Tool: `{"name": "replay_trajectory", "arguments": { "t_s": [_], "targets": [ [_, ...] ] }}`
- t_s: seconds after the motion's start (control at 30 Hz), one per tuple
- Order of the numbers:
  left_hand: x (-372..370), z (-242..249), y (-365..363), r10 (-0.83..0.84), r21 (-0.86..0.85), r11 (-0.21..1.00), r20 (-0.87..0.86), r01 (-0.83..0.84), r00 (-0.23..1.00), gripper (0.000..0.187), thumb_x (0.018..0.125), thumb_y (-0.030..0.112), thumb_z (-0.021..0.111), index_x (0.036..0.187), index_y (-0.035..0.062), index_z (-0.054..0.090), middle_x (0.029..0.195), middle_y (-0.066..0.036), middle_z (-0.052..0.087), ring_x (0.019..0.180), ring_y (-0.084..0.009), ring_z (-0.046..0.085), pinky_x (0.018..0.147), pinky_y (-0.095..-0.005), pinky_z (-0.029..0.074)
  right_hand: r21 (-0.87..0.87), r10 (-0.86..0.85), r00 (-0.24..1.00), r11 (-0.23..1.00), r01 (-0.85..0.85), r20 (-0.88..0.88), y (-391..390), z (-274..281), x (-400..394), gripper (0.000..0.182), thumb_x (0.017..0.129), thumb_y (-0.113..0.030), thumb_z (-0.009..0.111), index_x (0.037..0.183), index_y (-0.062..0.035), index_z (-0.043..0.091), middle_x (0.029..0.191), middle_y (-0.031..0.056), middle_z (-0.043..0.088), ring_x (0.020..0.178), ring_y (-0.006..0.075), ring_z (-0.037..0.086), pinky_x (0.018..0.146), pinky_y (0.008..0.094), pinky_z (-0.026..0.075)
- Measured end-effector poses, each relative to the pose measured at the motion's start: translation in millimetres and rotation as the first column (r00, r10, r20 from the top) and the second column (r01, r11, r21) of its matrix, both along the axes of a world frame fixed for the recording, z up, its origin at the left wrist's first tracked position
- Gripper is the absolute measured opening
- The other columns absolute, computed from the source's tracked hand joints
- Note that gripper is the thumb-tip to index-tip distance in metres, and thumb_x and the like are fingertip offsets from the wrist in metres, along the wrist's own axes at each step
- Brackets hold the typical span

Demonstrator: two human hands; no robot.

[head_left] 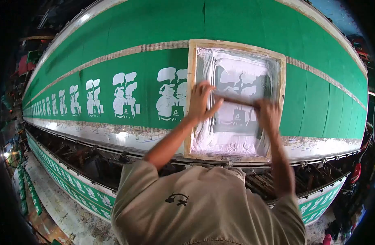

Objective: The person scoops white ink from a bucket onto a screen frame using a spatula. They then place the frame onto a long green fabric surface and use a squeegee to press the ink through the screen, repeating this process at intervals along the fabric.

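A wooden-framed printing screen (282, 81) lies on green fabric (244, 20), with thick white ink (232, 143) smeared along its mesh. A brown wooden squeegee (238, 101) slants across the middle of the screen. My right hand (269, 114), slightly blurred, is wrapped around the squeegee's right end. At the screen's left rim is my left hand (201, 100), its thumb stretched away from its fingers. The squeegee's left end shows in the gap between that thumb and the fingers; whether they touch it is hard to see. Through the mesh, a figure design shows faintly.
White figure prints (124, 96) run in a row to the left along the fabric on a long table. A worn strip (163, 46) divides the fabric lengthwise. Metal rail (93, 145) lines the near edge. Behind me, another table (69, 179) carries printed green fabric.
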State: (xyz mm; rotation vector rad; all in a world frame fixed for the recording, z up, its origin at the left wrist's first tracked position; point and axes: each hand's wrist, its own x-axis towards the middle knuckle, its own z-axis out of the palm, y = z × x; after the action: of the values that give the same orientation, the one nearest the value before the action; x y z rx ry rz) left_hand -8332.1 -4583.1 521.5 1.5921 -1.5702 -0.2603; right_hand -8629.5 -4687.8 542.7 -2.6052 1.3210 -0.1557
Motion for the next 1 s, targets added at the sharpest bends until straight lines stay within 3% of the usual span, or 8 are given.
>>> {"name": "replay_trajectory", "arguments": {
  "t_s": [0.13,0.47,0.63,0.7,0.77,0.87,0.93,1.0],
  "targets": [
    [52.3,-11.6,-136.3,-0.120,0.128,0.985,0.029,0.115,0.992,0.037,0.092,0.035,0.076,0.114,0.0075,0.064,0.098,-0.012,0.066,0.093,-0.0355,0.064,0.083,-0.0482,0.049,0.038,0.080,0.991,0.996,-0.085,0.110,-161.8,4.6,76.6,0.020,0.086,-0.022,0.073,0.103,-0.0126,0.074,0.099,0.0114,0.075,0.090,0.0354,0.071,0.077,0.0510,0.057],
    [-121.8,-42.6,195.6,0.102,0.183,0.976,0.100,-0.120,0.990,0.045,0.097,0.042,0.068,0.117,0.0012,0.063,0.109,-0.016,0.070,0.103,-0.0374,0.066,0.091,-0.0493,0.048,0.043,-0.021,0.992,0.999,0.015,0.123,165.7,-44.4,-57.2,0.019,0.076,-0.011,0.073,0.095,-0.0129,0.071,0.093,0.0066,0.067,0.094,0.0278,0.066,0.085,0.0462,0.050],
    [-98.7,-8.1,195.9,-0.078,0.350,0.935,0.033,0.061,0.996,0.037,0.098,0.040,0.070,0.108,0.0048,0.064,0.103,-0.013,0.073,0.098,-0.0350,0.070,0.093,-0.0465,0.050,-0.010,0.099,0.983,0.995,-0.098,0.153,163.5,-33.9,-65.4,0.014,0.079,-0.014,0.071,0.093,-0.0125,0.073,0.097,0.0068,0.068,0.098,0.0279,0.067,0.085,0.0453,0.052],
    [-65.7,-51.2,176.2,0.169,0.358,0.929,-0.187,-0.093,0.968,0.030,0.098,0.030,0.070,0.108,0.0026,0.064,0.095,-0.015,0.069,0.091,-0.0391,0.067,0.090,-0.0468,0.050,0.130,0.151,0.982,0.978,-0.165,0.113,139.5,-13.1,-63.5,0.013,0.079,-0.014,0.071,0.092,-0.0125,0.074,0.098,0.0065,0.070,0.100,0.0286,0.068,0.085,0.0449,0.053],
    [-45.9,-28.3,141.1,0.516,0.211,0.815,0.157,-0.539,0.842,0.029,0.095,0.025,0.070,0.107,0.0001,0.063,0.099,-0.020,0.064,0.097,-0.0404,0.062,0.089,-0.0486,0.050,0.200,0.181,0.978,0.959,-0.199,0.106,135.2,-3.0,-68.2,0.014,0.080,-0.015,0.072,0.094,-0.0139,0.074,0.098,0.0051,0.071,0.101,0.0268,0.069,0.086,0.0449,0.051],
    [-16.5,-67.6,132.1,0.407,0.284,0.720,0.566,-0.633,0.717,0.032,0.093,0.024,0.071,0.107,-0.0029,0.061,0.105,-0.023,0.060,0.104,-0.0411,0.059,0.090,-0.0521,0.048,-0.013,0.147,0.982,0.989,-0.146,0.119,175.6,-9.6,-80.7,0.017,0.081,-0.016,0.072,0.097,-0.0150,0.073,0.102,0.0028,0.072,0.102,0.0239,0.068,0.089,0.0440,0.049],
    [-13.8,-65.6,127.0,0.424,0.191,0.788,0.520,-0.585,0.741,0.035,0.090,0.022,0.075,0.107,-0.0034,0.057,0.097,-0.021,0.061,0.094,-0.0399,0.062,0.083,-0.0540,0.050,-0.121,0.098,0.984,0.989,-0.081,0.148,185.5,-26.0,-86.9,0.026,0.078,-0.012,0.074,0.104,-0.0151,0.076,0.107,-0.0007,0.073,0.102,0.0210,0.067,0.085,0.0408,0.046],
    [-18.0,-57.8,132.8,0.485,0.405,0.806,-0.036,-0.431,0.874,0.032,0.089,0.013,0.074,0.105,-0.0027,0.052,0.089,-0.018,0.061,0.080,-0.0346,0.065,0.073,-0.0481,0.052,-0.205,0.107,0.984,0.976,-0.077,0.140,153.5,-41.8,-76.1,0.030,0.077,-0.010,0.072,0.107,-0.0161,0.076,0.110,-0.0013,0.073,0.102,0.0219,0.067,0.083,0.0429,0.045]
  ]
}}
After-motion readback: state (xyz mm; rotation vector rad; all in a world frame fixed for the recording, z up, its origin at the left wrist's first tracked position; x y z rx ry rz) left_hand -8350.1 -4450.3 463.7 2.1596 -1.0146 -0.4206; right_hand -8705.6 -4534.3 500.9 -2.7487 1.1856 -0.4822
